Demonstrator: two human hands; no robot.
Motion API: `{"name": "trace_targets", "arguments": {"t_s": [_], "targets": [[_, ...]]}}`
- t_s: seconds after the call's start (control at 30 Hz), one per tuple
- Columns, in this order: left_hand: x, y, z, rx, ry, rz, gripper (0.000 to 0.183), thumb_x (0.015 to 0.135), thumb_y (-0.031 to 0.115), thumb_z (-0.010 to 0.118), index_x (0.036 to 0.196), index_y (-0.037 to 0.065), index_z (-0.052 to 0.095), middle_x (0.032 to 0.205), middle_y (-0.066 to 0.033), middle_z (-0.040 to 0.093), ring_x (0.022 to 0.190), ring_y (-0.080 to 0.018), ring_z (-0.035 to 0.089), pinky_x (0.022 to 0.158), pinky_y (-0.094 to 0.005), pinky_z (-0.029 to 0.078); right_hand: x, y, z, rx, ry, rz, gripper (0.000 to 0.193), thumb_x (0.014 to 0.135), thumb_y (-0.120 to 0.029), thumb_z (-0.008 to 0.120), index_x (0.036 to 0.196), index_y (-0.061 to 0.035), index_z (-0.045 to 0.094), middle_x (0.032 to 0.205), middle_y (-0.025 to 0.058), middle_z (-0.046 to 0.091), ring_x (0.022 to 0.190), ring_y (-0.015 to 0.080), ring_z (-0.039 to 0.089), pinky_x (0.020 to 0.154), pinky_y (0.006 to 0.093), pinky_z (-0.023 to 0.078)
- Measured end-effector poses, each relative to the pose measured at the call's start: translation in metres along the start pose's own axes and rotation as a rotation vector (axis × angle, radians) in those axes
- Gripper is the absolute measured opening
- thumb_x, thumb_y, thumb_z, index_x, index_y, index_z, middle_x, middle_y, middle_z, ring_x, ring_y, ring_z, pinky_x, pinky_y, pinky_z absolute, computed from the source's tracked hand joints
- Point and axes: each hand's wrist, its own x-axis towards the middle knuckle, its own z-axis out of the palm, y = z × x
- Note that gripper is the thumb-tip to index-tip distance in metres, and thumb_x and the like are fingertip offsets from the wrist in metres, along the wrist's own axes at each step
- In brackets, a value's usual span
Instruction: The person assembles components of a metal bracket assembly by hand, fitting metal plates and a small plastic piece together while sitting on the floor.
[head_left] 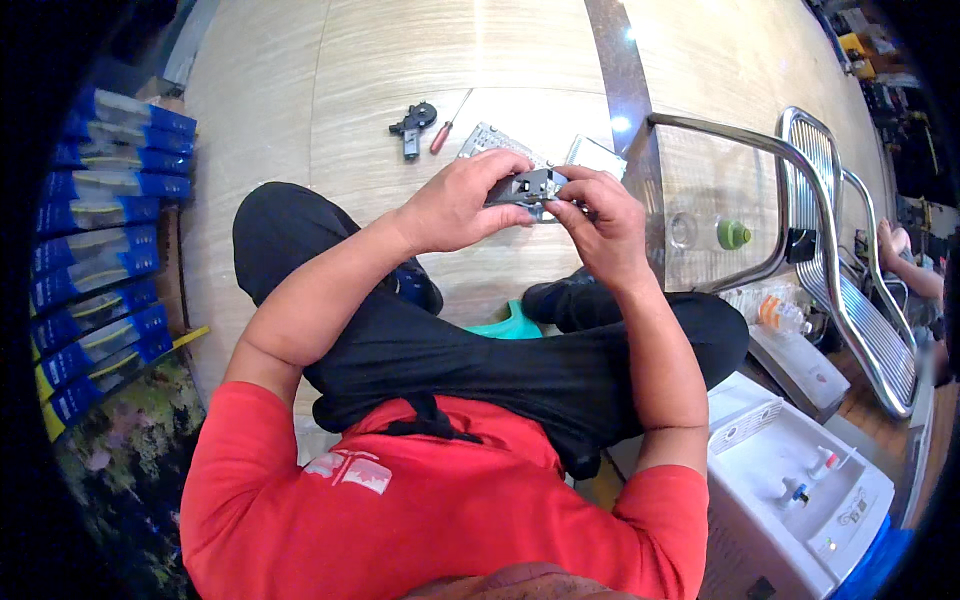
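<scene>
Above the floor, in front of my knees, I hold a small grey box-shaped metal part with dark openings in its face. My left hand is closed around its left end, thumb below and fingers above. The fingertips of my right hand pinch its right end; anything small between them is too fine to make out. Beyond my hands on the floor lie a perforated metal plate, a white flat piece, a screwdriver with a red handle, and a black part with a round disc.
Blue packages are stacked at the left. A metal-framed chair stands at the right, near a green-topped bottle and a clear bottle. A white water dispenser is by my right elbow. Another person's arm shows at far right.
</scene>
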Motion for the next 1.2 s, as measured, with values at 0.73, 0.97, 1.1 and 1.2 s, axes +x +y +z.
{"name": "trace_targets", "arguments": {"t_s": [0.73, 0.97, 1.1, 1.2], "targets": [[0.002, 0.008, 0.010, 0.201, 0.222, 0.206, 0.049, 0.072, 0.006, 0.075, 0.119, 0.004, 0.062, 0.099, -0.0144, 0.066, 0.089, -0.0302, 0.063, 0.080, -0.0378, 0.050, -0.003, -0.001, -0.008, -0.072, -0.098, 0.013, 0.040, 0.075, -0.007, 0.074, 0.113, -0.0065, 0.060, 0.103, 0.0118, 0.066, 0.089, 0.0315, 0.061, 0.074, 0.0375, 0.049], [-0.002, 0.010, 0.006, 0.400, 0.258, 0.274, 0.054, 0.067, 0.006, 0.074, 0.119, 0.006, 0.063, 0.090, -0.0101, 0.061, 0.084, -0.0292, 0.059, 0.077, -0.0399, 0.048, 0.000, -0.001, -0.002, 0.004, -0.132, 0.016, 0.042, 0.076, -0.005, 0.074, 0.115, -0.0068, 0.059, 0.112, 0.0119, 0.064, 0.094, 0.0287, 0.062, 0.069, 0.0342, 0.051], [-0.004, 0.010, 0.004, 0.403, 0.274, 0.280, 0.053, 0.068, 0.008, 0.074, 0.120, 0.006, 0.062, 0.090, -0.0100, 0.061, 0.083, -0.0294, 0.059, 0.077, -0.0400, 0.048, 0.000, 0.002, 0.003, 0.011, -0.118, 0.016, 0.041, 0.076, -0.006, 0.074, 0.115, -0.0068, 0.059, 0.112, 0.0110, 0.064, 0.093, 0.0273, 0.062, 0.069, 0.0331, 0.050], [-0.004, 0.009, 0.005, 0.410, 0.265, 0.271, 0.052, 0.070, 0.008, 0.073, 0.121, 0.006, 0.062, 0.091, -0.0110, 0.061, 0.084, -0.0295, 0.059, 0.076, -0.0399, 0.048, -0.002, 0.007, 0.005, 0.037, -0.090, 0.010, 0.042, 0.076, -0.003, 0.075, 0.115, -0.0052, 0.060, 0.103, 0.0077, 0.063, 0.080, 0.0187, 0.055, 0.064, 0.0285, 0.047]]}}
